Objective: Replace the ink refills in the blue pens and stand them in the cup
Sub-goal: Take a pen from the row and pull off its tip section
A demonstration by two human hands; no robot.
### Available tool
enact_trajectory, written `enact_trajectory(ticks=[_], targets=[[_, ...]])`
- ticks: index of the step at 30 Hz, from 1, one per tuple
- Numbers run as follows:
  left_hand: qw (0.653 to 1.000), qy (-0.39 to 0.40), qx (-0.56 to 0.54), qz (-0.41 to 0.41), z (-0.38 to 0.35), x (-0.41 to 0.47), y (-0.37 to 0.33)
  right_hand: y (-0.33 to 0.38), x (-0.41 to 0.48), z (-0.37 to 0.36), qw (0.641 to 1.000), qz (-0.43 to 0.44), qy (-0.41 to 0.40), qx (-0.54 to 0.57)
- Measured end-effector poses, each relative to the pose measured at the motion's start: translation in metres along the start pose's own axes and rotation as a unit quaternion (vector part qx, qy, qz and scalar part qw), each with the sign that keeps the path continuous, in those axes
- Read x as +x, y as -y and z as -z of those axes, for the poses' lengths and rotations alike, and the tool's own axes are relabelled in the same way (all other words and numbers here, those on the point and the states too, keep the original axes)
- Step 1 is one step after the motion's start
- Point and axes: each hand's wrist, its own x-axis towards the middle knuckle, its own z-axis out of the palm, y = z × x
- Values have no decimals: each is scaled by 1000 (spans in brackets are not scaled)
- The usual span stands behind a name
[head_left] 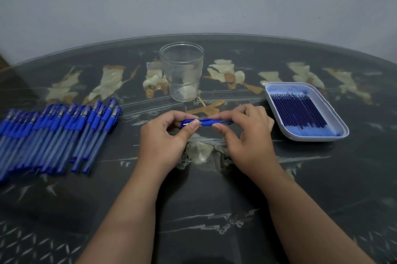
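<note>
Head view: refills (298,111) in tray (334,118)

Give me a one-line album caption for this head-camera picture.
Left hand and right hand grip one pen amid a pile of pens, an empty cup and a refill tray.

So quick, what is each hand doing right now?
Left hand: pinching the cap end of a blue pen.
Right hand: pinching the same pen further along its barrel.
</note>
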Motion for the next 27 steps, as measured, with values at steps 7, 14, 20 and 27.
enact_trajectory(ticks=[7,14,20,27], targets=[[996,-58,-67,16,9,3,1,-6,4,8,998,-39,-42,27],[988,-73,114,-75,4,2,2,-5,2,4,999,-13,-42,4],[966,-39,244,-78,7,2,2,-2,1,4,999,-10,-42,4],[961,-32,272,-37,8,5,6,-2,1,2,1000,-5,-27,-4]])
